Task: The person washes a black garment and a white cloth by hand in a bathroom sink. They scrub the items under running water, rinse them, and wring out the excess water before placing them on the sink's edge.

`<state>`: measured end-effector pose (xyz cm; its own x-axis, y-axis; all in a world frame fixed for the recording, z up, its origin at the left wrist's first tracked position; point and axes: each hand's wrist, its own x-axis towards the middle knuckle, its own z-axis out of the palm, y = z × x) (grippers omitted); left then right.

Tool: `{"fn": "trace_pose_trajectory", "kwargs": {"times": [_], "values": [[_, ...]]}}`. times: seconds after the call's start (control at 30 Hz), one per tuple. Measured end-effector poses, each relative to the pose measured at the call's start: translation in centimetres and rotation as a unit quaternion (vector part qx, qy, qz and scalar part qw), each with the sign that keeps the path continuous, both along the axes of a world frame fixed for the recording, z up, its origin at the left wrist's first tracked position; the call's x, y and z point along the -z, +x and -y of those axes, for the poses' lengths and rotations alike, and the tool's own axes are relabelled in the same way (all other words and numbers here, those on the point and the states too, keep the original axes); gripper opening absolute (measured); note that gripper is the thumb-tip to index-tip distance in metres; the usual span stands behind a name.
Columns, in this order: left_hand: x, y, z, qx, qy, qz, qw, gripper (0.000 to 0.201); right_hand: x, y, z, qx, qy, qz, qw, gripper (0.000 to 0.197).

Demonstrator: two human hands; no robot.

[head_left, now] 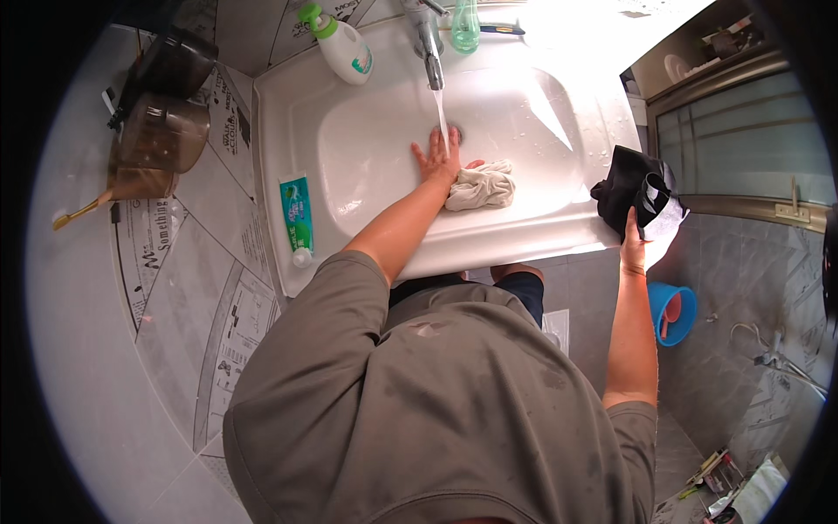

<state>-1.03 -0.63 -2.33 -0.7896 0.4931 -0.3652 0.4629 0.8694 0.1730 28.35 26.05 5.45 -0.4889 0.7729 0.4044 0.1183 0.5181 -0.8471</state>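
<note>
Crumpled cream cloth (485,186) lies just right of the left hand (440,163), fingers (434,142) spread empty, while the right hand (634,249) grips a floppy black bundle (630,179).

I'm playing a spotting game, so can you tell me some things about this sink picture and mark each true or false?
1. Water runs from the tap. True.
2. The right hand holds a toothbrush. False: it holds a black item.
3. A pale cloth lies in the sink by the left hand. True.
4. The bucket is yellow. False: it is blue.
5. A teal tube lies on the sink's left edge. True.
</note>
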Motion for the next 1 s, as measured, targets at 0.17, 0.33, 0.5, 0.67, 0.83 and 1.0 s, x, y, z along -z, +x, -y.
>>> {"fn": "trace_pose_trajectory", "kwargs": {"times": [0.17,0.33,0.5,0.67,0.83,1.0], "values": [[-0.2,0.0,-0.2,-0.003,-0.007,-0.005,1.000,0.108,0.6,0.1,-0.6,-0.011,-0.027,-0.036,0.999,0.036],[0.2,0.0,-0.1,-0.005,-0.008,-0.013,1.000,0.108,0.9,0.6,-0.7,0.058,0.064,0.065,0.994,0.036],[-0.6,-0.1,-0.2,0.003,-0.017,0.001,1.000,0.110,-0.4,-0.4,0.6,-0.014,-0.019,-0.029,0.999,0.035],[-0.6,-0.4,-0.4,0.002,-0.037,0.011,0.999,0.109,0.1,0.0,0.4,-0.027,-0.044,-0.016,0.999,0.039],[-0.8,-0.4,-0.6,0.008,-0.031,0.009,0.999,0.108,-1.2,-0.2,0.9,-0.032,-0.095,-0.020,0.995,0.044],[-0.8,-0.2,-0.6,0.004,-0.026,-0.010,1.000,0.103,-1.6,-0.6,0.9,-0.016,-0.056,-0.012,0.998,0.043]]}}
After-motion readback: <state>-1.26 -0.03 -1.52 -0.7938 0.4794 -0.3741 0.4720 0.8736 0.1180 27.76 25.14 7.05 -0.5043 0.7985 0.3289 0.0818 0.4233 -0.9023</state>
